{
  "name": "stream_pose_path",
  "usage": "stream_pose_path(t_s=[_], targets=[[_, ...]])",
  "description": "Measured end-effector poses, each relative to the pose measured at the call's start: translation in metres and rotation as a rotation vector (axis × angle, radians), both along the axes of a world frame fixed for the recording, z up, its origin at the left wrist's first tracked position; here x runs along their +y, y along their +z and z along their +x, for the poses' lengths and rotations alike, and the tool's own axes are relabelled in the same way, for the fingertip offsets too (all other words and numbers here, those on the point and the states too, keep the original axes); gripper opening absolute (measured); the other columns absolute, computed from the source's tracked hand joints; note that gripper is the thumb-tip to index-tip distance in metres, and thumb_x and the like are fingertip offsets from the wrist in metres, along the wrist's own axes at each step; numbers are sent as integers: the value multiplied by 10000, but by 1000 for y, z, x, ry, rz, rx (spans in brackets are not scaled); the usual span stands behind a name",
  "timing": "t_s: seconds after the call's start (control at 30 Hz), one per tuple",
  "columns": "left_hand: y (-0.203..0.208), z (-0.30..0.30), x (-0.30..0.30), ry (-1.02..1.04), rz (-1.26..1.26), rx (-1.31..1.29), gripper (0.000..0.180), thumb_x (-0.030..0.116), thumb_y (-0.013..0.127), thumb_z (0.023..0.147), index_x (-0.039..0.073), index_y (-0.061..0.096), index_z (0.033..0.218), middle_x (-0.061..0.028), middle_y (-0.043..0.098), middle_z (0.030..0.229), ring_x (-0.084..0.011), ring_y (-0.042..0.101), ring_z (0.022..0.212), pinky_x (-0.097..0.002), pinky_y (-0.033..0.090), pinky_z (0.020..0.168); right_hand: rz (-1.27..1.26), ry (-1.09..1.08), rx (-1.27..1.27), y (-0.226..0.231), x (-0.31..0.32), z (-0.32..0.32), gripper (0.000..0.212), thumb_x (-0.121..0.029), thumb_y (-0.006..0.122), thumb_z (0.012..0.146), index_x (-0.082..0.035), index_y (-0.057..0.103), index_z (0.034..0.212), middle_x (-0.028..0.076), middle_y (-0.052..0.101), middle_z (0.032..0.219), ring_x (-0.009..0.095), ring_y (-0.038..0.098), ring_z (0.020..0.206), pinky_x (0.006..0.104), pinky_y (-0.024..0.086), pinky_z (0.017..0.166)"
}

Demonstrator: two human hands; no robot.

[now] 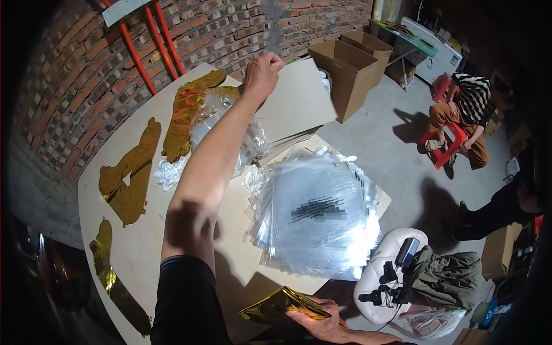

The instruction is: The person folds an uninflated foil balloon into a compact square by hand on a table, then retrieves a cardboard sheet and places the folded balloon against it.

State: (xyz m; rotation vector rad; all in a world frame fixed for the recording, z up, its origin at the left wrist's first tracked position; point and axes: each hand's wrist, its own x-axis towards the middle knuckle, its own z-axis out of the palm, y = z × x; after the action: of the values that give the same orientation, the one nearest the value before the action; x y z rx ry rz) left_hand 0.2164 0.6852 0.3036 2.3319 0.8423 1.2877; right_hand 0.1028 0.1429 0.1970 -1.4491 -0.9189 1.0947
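Note:
My left arm stretches across the table. At its end my left hand (264, 76) is closed in a pinch by the corner of a stack of pale cardboard sheets (296, 100); what its fingers hold, if anything, is hidden. Low in the view, my right hand (319, 323) grips a folded gold foil balloon (282, 305). Flat gold foil balloons (132, 184) lie on the left side of the table, with another narrow gold foil piece (115, 287) near its edge. Crumpled clear plastic (215, 118) sits partly behind my left forearm. A fanned pile of clear plastic bags (316, 213) covers the table's right part.
White string (168, 173) lies beside my forearm. Open cardboard boxes (339, 69) stand past the table. Right of it, a white padded stool (376, 282) carries black devices and cables. One person (474, 109) sits on a red stool; another person's dark-clothed leg (489, 207) stands nearer.

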Motion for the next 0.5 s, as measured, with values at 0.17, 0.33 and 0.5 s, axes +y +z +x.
stream_pose_path(t_s=[0.17,0.33,0.5], targets=[[65,-14,-18,-56,67,-62,187,211,705,949,40,753,1008,-108,747,844,-188,704,777,-353,551,748,45,46,-57,8,-6,-2,340,-76,814,924,62,718,1219,116,772,1000,125,709,861,252,573,766],[124,-43,-54,-18,30,-115,217,223,708,969,23,764,1030,-71,755,850,-124,674,777,-312,541,731,190,9,-38,15,-14,-8,238,-63,810,920,66,745,1109,101,772,942,127,713,809,257,571,728],[120,-96,-95,22,-64,18,223,210,697,976,3,760,1033,-51,751,872,-103,654,802,-303,535,740,307,11,-2,17,-20,-13,174,-45,820,883,66,758,1002,85,767,877,113,710,751,258,562,677]])
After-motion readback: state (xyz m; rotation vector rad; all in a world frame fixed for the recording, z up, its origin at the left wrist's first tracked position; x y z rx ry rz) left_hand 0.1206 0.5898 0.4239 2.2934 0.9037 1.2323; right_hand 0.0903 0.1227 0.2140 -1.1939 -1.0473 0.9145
